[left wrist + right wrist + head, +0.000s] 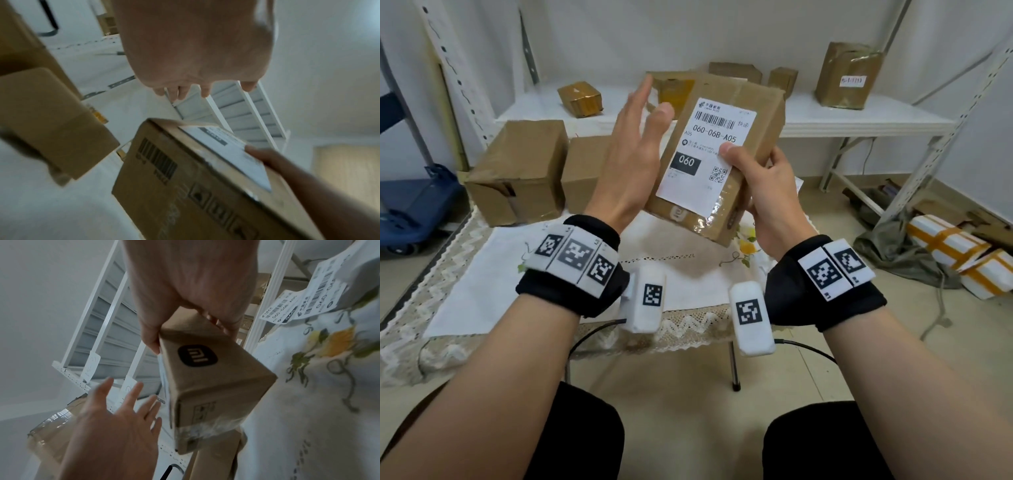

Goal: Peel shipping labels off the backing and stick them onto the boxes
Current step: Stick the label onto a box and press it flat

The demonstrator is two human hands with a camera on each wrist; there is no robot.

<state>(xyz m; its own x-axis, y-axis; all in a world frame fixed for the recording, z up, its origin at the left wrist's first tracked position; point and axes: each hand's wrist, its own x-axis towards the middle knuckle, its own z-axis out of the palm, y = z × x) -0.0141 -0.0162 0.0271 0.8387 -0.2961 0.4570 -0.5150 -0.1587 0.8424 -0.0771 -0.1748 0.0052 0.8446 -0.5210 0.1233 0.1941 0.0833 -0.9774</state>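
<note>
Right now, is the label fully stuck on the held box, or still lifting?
Looks stuck: label lies flat on the box, right thumb on its edge.

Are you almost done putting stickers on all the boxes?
One sticker is on: the white label lies flat on the box that the right hand grips. The left hand is open beside it. Two plain boxes on the table show no label, and more labels wait on the cloth.

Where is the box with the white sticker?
Head view, centre: the box is up in the air, held by the right hand, with the open left hand beside it.
</note>
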